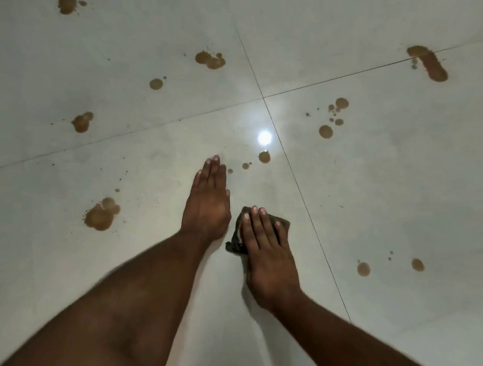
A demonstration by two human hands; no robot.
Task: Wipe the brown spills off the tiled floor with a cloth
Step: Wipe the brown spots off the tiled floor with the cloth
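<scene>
My right hand [266, 253] lies flat on a small dark grey-brown cloth [235, 242], pressing it to the pale tiled floor [380, 200]. The cloth shows at my fingertips and at the hand's left edge. My left hand [208, 202] rests palm down on the floor just left of the cloth, fingers together and straight, holding nothing. Small brown drops [264, 156] sit just beyond my left fingertips. A larger brown spill [101, 215] lies to the left of that hand.
Brown spills dot the floor all round: far ones [210, 59], [428, 62], [67, 5], a cluster at the right [332, 118], and drops near the right edge [362, 268]. Dark grout lines [265, 97] cross ahead. A lamp's bright reflection [264, 137] glares on the tile.
</scene>
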